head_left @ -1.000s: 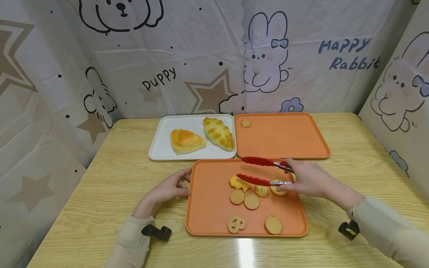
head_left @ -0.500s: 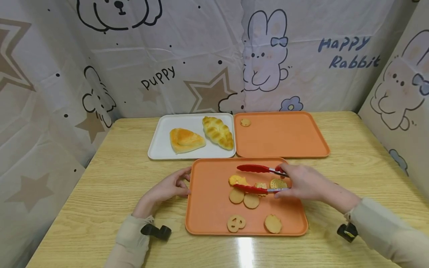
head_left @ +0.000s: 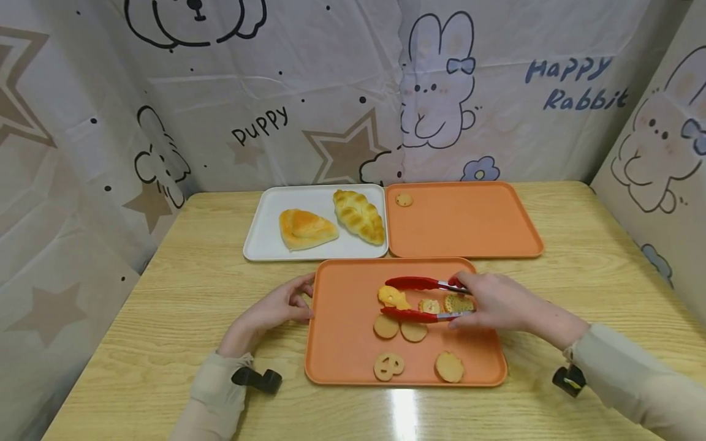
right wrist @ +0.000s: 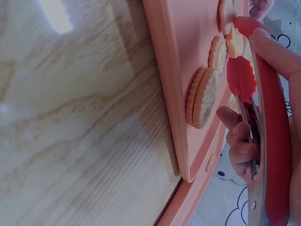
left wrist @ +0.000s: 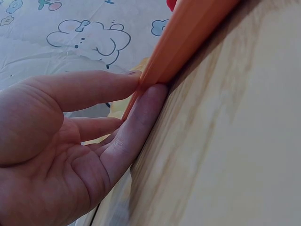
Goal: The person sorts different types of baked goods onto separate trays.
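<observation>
My left hand (head_left: 280, 309) holds the left rim of the nearer orange tray (head_left: 342, 343); the left wrist view shows fingers (left wrist: 150, 106) under the rim and another tip on it from above. My right hand (head_left: 499, 301) grips red-tipped tongs (head_left: 410, 283) low over this tray. Between the spread tong tips lies a yellow fish-shaped cookie (head_left: 391, 297). A small crimped cookie (head_left: 429, 306) and a thick scalloped cookie (head_left: 458, 302) sit nearer the right hand. Two plain round cookies, one a tan disc (head_left: 385, 327), lie just in front of the nearer tong arm.
A pretzel-shaped cookie (head_left: 382, 373) and a wavy-edged cookie (head_left: 449, 367) lie at the tray's front. Behind stand a white tray (head_left: 261, 245) with a folded pastry (head_left: 307, 229) and a braided bread (head_left: 358, 215), and another orange tray (head_left: 469, 220) bearing a small round cookie (head_left: 404, 199).
The right hand has brought the tongs left and nearer the person, so their tips now stand on both sides of the fish-shaped cookie. One round cookie has shifted slightly left. The left hand stays put.
</observation>
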The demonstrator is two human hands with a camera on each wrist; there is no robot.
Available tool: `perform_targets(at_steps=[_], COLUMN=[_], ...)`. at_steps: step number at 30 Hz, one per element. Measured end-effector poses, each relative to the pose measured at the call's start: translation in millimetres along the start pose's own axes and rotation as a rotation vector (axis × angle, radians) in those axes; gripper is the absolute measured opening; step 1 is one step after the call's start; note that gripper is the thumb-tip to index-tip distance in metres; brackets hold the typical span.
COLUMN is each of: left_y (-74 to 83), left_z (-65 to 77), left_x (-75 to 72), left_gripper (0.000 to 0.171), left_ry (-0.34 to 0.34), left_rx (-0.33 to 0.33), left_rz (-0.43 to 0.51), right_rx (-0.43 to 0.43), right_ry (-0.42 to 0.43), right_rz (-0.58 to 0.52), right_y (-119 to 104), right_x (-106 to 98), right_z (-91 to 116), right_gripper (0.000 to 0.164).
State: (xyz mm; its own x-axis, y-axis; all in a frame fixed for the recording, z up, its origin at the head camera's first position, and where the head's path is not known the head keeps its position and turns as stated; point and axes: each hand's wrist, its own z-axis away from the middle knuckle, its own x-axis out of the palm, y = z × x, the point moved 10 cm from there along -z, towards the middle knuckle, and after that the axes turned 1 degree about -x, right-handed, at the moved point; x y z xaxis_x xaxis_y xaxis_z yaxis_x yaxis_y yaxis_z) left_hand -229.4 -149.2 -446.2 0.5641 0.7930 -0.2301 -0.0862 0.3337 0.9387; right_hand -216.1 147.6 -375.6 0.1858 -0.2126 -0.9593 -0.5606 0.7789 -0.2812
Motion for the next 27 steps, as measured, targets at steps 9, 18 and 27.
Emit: perform_targets(at_steps=[9,18,27], left_y=[-0.4,-3.4,-1.5], left_z=[-0.8,-1.9,-0.8], left_x=[-0.4,-1.1,-1.0], left_gripper=[0.080,0.080,0.080], left_ry=[0.000,0.012,0.007], left_rx=[0.004,-0.004,-0.008], left_rz=[0.007,-0.004,0.005], right_rx=[-0.011,-0.013,0.009], right_ry=[-0.021,-0.024,-0.004], right_rz=[0.010,0.028,0.067], right_y=[-4,-1,10], right_x=[0,0,-9], right_z=[-1,-2,-5], right_gripper=[0.066,0.067,0.063])
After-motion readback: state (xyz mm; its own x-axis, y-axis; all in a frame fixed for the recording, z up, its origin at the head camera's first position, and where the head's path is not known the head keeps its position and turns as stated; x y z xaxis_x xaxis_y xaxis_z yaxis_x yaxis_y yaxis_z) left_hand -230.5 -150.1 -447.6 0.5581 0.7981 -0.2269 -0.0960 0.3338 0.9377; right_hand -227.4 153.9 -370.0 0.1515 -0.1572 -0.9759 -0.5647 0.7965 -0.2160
